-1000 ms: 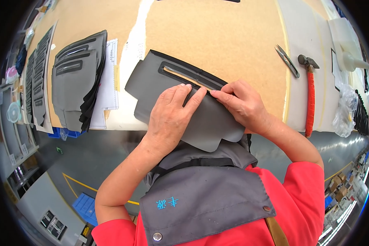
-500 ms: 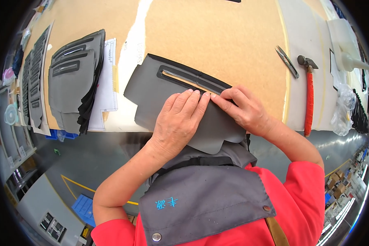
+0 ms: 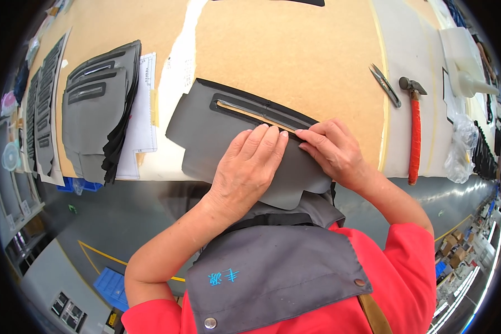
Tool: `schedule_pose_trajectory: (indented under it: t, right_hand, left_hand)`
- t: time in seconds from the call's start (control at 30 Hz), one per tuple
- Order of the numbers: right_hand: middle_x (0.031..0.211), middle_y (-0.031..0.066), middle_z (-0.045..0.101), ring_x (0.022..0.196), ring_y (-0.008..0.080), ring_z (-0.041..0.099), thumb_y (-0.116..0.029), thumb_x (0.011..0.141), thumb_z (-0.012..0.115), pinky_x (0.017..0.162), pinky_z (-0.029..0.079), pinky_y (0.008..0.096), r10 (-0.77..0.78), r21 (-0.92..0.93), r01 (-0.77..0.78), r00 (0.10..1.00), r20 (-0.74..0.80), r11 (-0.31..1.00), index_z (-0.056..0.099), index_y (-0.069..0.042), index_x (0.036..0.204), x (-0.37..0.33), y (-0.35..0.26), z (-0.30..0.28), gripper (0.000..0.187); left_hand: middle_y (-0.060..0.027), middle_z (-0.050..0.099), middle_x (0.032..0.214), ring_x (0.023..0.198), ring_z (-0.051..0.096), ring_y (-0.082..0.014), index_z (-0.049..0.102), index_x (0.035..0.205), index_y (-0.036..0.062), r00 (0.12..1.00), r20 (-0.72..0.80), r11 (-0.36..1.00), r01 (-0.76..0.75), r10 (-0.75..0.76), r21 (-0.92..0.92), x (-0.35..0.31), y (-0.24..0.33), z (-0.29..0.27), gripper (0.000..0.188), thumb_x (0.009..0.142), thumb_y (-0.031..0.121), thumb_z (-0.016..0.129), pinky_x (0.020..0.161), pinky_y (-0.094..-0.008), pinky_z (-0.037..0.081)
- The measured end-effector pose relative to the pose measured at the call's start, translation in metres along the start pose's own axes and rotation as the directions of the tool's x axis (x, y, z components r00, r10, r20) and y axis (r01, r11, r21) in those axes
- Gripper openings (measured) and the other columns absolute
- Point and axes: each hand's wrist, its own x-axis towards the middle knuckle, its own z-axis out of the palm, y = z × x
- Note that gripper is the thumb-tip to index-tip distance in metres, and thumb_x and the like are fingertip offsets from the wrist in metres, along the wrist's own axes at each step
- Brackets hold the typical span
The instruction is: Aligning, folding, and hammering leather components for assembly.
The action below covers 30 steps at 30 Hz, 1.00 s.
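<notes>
Head view: we press our left hand (image 3: 245, 170) flat, fingers together, on a grey fabric panel (image 3: 206, 136) lying at the near edge of the tan worktable (image 3: 295, 50). Our right hand (image 3: 334, 150) pinches the panel's edge just beside the long slot opening (image 3: 261, 111), fingertips narrow and touching the left hand's. A stack of similar grey panels (image 3: 94, 106) lies to the left; small snips (image 3: 385, 84) and a red-handled hammer (image 3: 414, 131) lie to the right.
</notes>
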Motion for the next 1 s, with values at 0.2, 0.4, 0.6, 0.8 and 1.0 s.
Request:
schedule_pose_trajectory:
  t: [0.2,0.4,0.6,0.8,1.0]
  right_hand:
    - [0.097,0.0084,0.064,0.084,0.0253,0.061,0.001,0.077,0.079,0.072,0.053,0.0372,0.023,-0.005,-0.023,1.000,0.008,1.000,0.072,-0.001,0.112,-0.002,-0.001,-0.004,0.036]
    - [0.095,0.0080,0.064,0.083,0.0251,0.060,0.000,0.077,0.080,0.070,0.052,0.0368,0.015,0.019,-0.015,1.000,-0.007,1.000,0.073,-0.003,0.109,-0.008,0.001,-0.005,0.033]
    - [0.094,0.0074,0.064,0.084,0.0256,0.059,-0.001,0.078,0.083,0.071,0.051,0.0365,0.169,0.077,-0.168,0.985,-0.011,0.983,0.074,-0.006,0.108,-0.009,-0.003,-0.009,0.031]
    - [0.092,0.0064,0.064,0.082,0.0248,0.059,-0.001,0.076,0.083,0.071,0.051,0.0353,0.119,0.028,-0.119,0.993,0.008,0.992,0.074,-0.005,0.107,-0.012,-0.001,-0.010,0.032]
    - [0.092,0.0058,0.064,0.078,0.0233,0.058,-0.001,0.075,0.082,0.067,0.051,0.0350,0.030,0.025,-0.030,1.000,0.002,0.999,0.075,-0.005,0.108,-0.019,0.004,-0.013,0.034]
  left_hand:
    - [-0.0107,0.060,0.129,0.123,0.059,-0.0261,0.063,0.139,0.0064,1.000,0.010,0.999,0.026,-0.026,-0.029,-0.001,0.004,0.001,0.052,0.087,0.008,0.065,0.107,-0.0414,0.048]
    - [-0.0102,0.059,0.128,0.123,0.059,-0.0255,0.063,0.137,0.0040,1.000,-0.003,1.000,0.012,-0.012,-0.022,0.002,0.008,0.002,0.051,0.086,0.007,0.065,0.107,-0.0415,0.048]
    - [-0.0098,0.059,0.126,0.121,0.059,-0.0258,0.063,0.136,0.0041,1.000,-0.001,0.996,0.010,-0.010,-0.086,0.003,0.009,0.003,0.052,0.084,0.006,0.066,0.107,-0.0399,0.049]
    - [-0.0099,0.059,0.126,0.121,0.059,-0.0272,0.064,0.137,0.0107,1.000,0.017,0.994,0.026,-0.024,-0.109,0.003,0.010,0.003,0.054,0.083,0.007,0.066,0.108,-0.0401,0.049]
    - [-0.0102,0.059,0.126,0.121,0.059,-0.0273,0.064,0.137,0.0122,1.000,0.014,0.995,0.020,-0.019,-0.094,0.001,0.011,0.005,0.053,0.084,0.007,0.066,0.108,-0.0403,0.049]
